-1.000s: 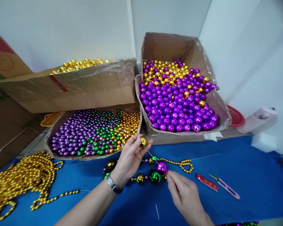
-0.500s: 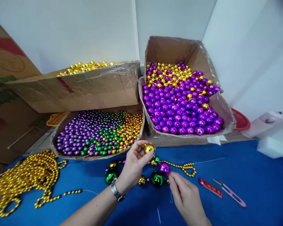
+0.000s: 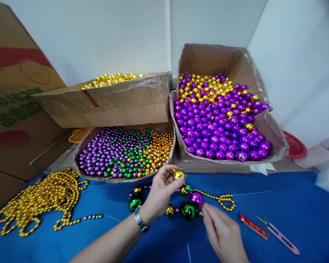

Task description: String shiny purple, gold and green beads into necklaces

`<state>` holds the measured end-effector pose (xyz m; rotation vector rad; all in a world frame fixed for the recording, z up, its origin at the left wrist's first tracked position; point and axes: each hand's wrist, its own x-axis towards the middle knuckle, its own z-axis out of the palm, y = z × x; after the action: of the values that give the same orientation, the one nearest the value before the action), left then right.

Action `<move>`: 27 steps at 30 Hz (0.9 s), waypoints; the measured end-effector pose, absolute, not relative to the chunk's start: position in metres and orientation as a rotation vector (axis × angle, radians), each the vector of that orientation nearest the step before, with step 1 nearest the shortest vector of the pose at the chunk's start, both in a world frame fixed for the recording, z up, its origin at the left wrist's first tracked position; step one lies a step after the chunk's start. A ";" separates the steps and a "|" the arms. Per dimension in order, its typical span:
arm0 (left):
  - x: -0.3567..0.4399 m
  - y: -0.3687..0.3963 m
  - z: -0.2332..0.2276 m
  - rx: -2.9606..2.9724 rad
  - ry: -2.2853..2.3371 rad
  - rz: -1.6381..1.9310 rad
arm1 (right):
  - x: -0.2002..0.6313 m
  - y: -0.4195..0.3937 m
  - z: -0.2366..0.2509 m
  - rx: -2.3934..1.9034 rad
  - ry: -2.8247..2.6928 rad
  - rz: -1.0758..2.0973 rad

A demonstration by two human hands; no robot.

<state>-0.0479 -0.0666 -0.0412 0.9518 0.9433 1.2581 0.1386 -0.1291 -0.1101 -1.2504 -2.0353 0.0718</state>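
My left hand point(image 3: 160, 191), with a metal watch on the wrist, pinches a shiny gold bead point(image 3: 178, 174) between thumb and fingers. To its lower right, my right hand point(image 3: 222, 228) has thumb and forefinger pressed together at the edge of a large purple bead point(image 3: 196, 198). What the right fingertips pinch is too small to make out. Beneath and around the hands lies a bead string with large green beads point(image 3: 188, 209) and smaller gold and purple ones; my left hand covers part of it. A thin gold bead chain point(image 3: 227, 202) ends in a loop on the right.
Behind stand a carton of purple and gold beads point(image 3: 281, 149), a carton of small mixed beads point(image 3: 78, 166) and a raised carton of gold beads point(image 3: 137, 104). Gold bead chains point(image 3: 49, 201) are heaped left. A red packet point(image 3: 253, 226) and pink thread snips point(image 3: 282, 237) lie right on the blue tabletop point(image 3: 106, 244).
The view has turned a little left, so the things appear farther right. Both hands keep nearly the same pose, the gold bead still in my left fingers.
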 end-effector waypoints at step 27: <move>-0.053 -0.079 -0.046 0.919 0.965 1.290 | 0.133 -0.137 -0.107 -1.460 -1.900 0.632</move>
<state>-0.0531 -0.0790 -0.0464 0.9192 0.9653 1.2898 0.1331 -0.1370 -0.1074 -1.4600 -1.9003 0.6325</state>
